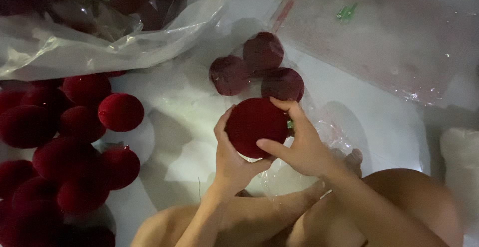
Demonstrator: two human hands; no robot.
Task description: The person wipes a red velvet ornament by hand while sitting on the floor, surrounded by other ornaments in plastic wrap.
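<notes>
Both my hands hold one dark red fuzzy ball at the middle of the view. My left hand cups it from the left and below. My right hand grips its right side, fingers over the top, next to a small green bit at the ball's right edge. Just beyond it, three similar red balls lie together inside a thin clear plastic wrap. My bare knees are below.
A heap of several red fuzzy balls fills the left side on a white surface. A clear plastic bag with more dark balls lies at top left. Another clear plastic sheet covers the top right. A white lump is at right.
</notes>
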